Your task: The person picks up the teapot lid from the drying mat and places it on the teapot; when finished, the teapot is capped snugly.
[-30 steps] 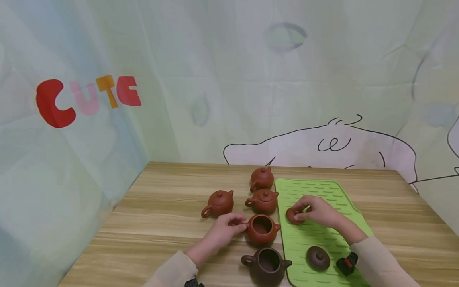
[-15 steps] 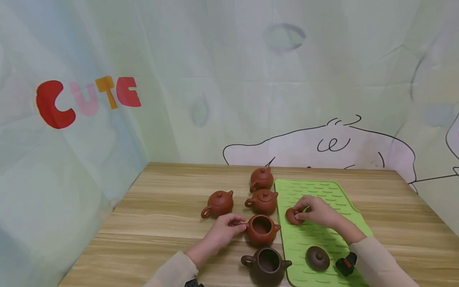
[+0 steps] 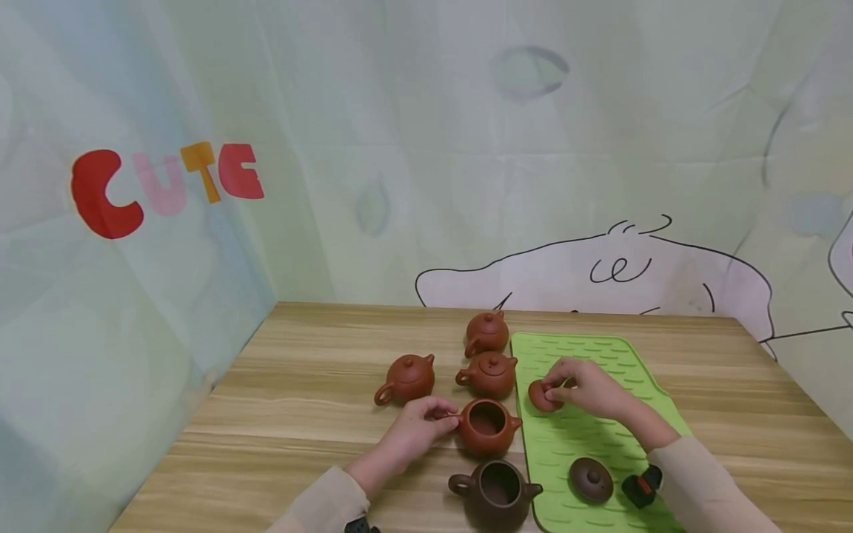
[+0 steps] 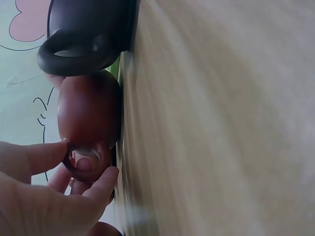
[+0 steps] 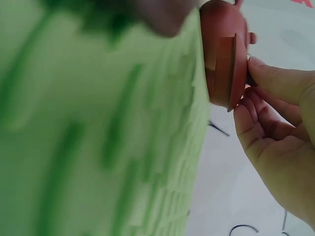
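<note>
My left hand grips the handle of a lidless reddish-brown teapot, its round mouth showing in the head view. In the left wrist view, thumb and fingers pinch that looped handle. Over the green mat, my right hand pinches the knob of a reddish-brown lid. The right wrist view shows this lid edge-on, close over the mat, its knob mostly hidden by the fingers. Nearer the front stands a dark brown teapot without its lid; a dark brown lid lies on the mat.
Three lidded reddish-brown teapots stand farther back: a left one, a middle one and a rear one. The ribbed green mat covers the right part of the wooden table. A printed cloth hangs behind.
My right hand has shifted the reddish-brown lid slightly to the left and away from me, toward the teapots. The left hand and the teapot it grips have stayed in place.
</note>
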{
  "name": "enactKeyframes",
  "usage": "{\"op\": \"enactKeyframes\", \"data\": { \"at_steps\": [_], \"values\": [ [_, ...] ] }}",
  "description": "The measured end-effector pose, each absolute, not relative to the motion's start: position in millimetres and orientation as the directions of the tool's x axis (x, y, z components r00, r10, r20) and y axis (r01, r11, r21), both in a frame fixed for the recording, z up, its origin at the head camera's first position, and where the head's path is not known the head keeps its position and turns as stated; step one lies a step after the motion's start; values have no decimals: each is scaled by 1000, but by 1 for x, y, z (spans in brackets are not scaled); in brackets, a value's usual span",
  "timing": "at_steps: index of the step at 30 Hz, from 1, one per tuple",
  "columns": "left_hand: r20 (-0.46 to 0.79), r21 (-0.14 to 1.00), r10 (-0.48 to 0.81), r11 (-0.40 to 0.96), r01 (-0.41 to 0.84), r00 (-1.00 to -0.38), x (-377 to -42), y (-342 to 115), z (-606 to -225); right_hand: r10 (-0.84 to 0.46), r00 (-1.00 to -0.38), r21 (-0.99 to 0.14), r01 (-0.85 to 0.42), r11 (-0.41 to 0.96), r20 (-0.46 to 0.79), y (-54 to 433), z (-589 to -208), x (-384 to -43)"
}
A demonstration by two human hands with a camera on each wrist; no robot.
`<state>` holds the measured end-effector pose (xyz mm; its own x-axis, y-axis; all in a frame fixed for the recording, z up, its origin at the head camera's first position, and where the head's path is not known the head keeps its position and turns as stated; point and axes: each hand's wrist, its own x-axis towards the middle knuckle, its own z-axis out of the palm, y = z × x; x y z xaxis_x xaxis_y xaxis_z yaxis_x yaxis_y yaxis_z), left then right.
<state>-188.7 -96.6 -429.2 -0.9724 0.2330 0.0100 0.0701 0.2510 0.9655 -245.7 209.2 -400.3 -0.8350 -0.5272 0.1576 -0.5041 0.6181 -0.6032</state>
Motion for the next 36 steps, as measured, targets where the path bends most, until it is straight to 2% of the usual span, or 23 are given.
{"op": "enactKeyframes", "data": {
  "at_steps": [17,28,36],
  "values": [
    [0,963,235,263,63,-972,-188,-97,-428,-586,-775,-597,-591,542,236,179,-371,-234],
    [-12,962,244,266,55,-970,-187,-97,-425,-635,-723,-568,-653,501,271,159,-367,-226],
    [-3,961,249,269,66,-969,-188,-98,-425,-662,-706,-606,-648,460,252,146,-369,-220]
  ]
}}
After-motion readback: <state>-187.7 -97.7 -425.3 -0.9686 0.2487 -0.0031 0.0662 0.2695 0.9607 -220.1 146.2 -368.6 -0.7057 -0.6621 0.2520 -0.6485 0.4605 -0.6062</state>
